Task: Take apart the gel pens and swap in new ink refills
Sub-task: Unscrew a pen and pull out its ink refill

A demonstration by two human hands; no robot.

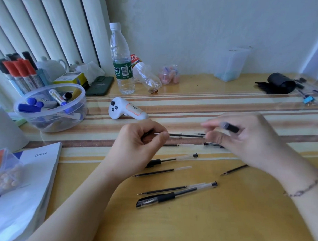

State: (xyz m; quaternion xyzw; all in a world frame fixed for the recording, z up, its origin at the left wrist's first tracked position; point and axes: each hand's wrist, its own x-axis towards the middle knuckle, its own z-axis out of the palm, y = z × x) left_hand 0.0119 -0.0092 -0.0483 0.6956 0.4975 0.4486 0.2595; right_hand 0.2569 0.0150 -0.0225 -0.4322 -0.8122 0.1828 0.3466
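Note:
My left hand pinches one end of a thin black ink refill that stretches right toward my right hand. My right hand is blurred and grips a black-gripped pen barrel between its fingers. On the table below lie a capped gel pen, a loose refill just above it, another refill, a pen with a clear barrel and a short refill by my right wrist. A pen cap lies partly under my right hand.
A white controller lies just beyond my hands. A clear bowl of markers and a stack of Office booklets sit at left. Two bottles, a phone and a black roll stand near the back edge.

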